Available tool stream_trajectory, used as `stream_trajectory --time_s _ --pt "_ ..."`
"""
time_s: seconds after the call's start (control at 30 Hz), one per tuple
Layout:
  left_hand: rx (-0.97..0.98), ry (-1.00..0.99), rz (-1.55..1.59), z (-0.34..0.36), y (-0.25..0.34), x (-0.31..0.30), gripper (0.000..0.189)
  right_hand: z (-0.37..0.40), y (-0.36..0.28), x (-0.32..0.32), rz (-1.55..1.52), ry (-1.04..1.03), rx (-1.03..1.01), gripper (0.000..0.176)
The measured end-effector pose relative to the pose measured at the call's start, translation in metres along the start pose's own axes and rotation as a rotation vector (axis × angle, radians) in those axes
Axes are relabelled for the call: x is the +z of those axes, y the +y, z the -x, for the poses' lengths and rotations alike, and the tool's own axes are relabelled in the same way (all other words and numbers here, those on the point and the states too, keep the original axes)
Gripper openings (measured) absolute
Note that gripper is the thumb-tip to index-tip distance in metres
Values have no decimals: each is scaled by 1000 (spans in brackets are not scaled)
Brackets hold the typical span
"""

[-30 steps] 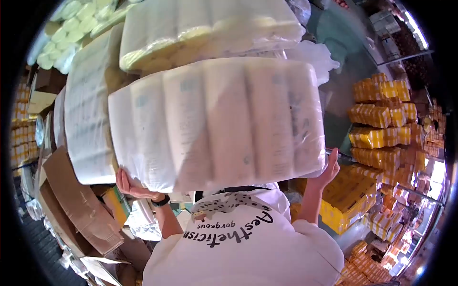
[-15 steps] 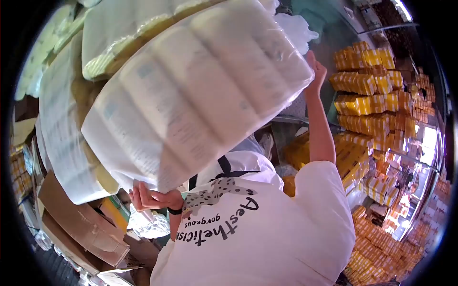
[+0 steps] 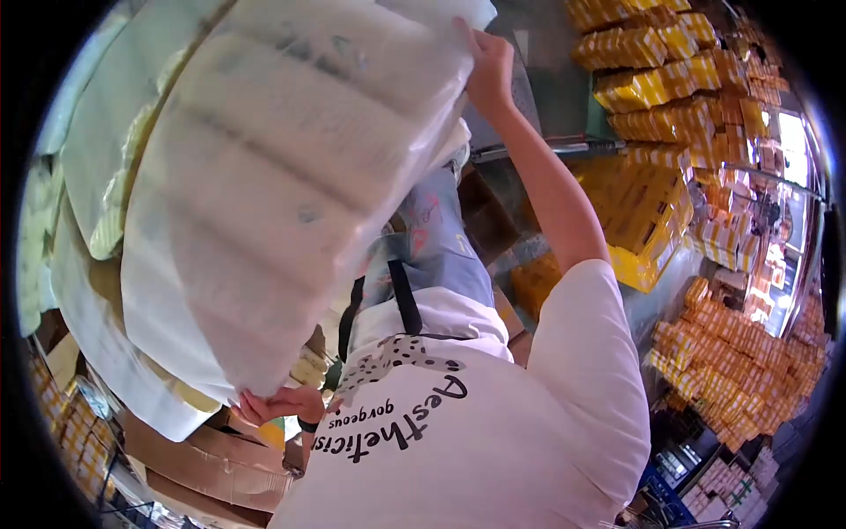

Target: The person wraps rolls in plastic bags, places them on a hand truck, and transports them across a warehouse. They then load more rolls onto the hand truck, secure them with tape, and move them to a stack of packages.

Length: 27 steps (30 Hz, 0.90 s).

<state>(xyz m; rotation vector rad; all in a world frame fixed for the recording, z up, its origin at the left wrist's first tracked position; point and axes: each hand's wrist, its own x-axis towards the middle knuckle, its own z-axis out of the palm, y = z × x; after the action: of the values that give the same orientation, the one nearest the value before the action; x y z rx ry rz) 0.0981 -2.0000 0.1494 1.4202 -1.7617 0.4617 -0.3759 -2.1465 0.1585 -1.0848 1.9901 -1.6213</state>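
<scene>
A big plastic-wrapped bundle of white packs [image 3: 256, 176] fills the upper left of the head view, tilted and close to my body. At its lower corner, my left hand [image 3: 275, 406], with a black band on the wrist, pinches the wrapping. My right hand [image 3: 491, 70] grips the far upper edge, its arm stretched out. Behind and left of this bundle, touching or nearly touching it, are more wrapped bundles [image 3: 115, 150]. What the packs contain cannot be made out.
Cardboard boxes [image 3: 203, 458] lie at lower left. A large yellow-wrapped carton [image 3: 634, 212] stands on the floor to the right. Beyond it rise stacks of yellow-and-white taped parcels [image 3: 740, 370]. My legs [image 3: 441, 247] are below the bundle.
The bundle has shifted left in view and turned steeper, with both hands still on it. My right hand is higher and further left; my left hand is lower. The view has also shifted.
</scene>
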Motion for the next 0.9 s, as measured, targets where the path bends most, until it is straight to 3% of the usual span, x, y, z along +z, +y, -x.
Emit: stream_trajectory --time_s 0.03,0.13,0.27,0.33,0.43,0.53,0.57,0.6,0.67,0.73,0.77,0.83,0.9 --pt "37 1 -7 -4 3 1 45 3 -7 -1 65 -10 -47 21" --pt "36 34 11 -1 0 4 49 1 -6 5 -11 65 -237 47" --pt "65 68 -10 1 -5 9 51 -7 5 6 30 112 -318 45" --pt "71 81 -26 3 -6 8 51 -6 10 5 101 81 -310 44" --pt "114 66 -39 2 -5 5 50 -4 -2 -2 94 -70 -56 43" --pt "115 107 -71 4 -11 12 52 -11 12 10 46 20 -140 40" --pt "101 108 -65 5 -10 11 53 -9 12 10 -28 14 45 42" --pt "83 113 -64 6 -9 13 54 -12 17 10 30 33 -35 43" --pt "235 217 -73 4 -16 19 61 -10 33 11 136 60 -178 45" --pt "396 309 -86 -3 -35 21 75 -7 6 4 89 -10 3 47" --pt "597 471 -115 12 -79 23 92 -5 -5 6 51 0 55 48" --pt "509 356 -106 0 -52 18 61 -3 -10 7 69 -4 43 48" --pt "443 350 -155 8 -56 15 95 -7 -7 5 108 -21 56 47"
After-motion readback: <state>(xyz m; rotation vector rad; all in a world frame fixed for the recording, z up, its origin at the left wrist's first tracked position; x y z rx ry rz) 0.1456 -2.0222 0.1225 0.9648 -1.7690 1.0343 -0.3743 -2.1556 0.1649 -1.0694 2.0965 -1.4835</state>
